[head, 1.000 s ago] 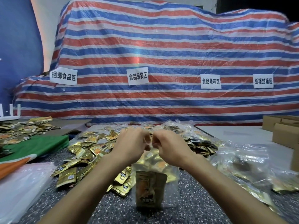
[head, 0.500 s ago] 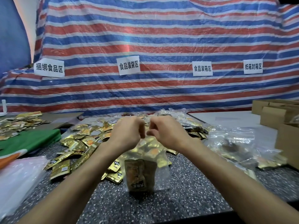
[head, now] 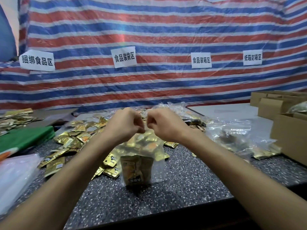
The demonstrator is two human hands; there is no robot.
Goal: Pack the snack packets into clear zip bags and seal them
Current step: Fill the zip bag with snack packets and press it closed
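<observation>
step: sealing zip bag [head: 141, 156] | left hand [head: 123, 125], right hand [head: 163, 124] both pinch its top edge, bag hangs over table [head: 191, 178] | tip: press the strip fully, corner to corner

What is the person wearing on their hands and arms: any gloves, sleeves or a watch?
Nothing visible. The left hand and right hand are bare, without gloves. The left forearm and right forearm are uncovered down to the picture's edge, so no sleeves show. No watch or bracelet at either wrist; the fingers are too blurred to rule out a ring.
</observation>
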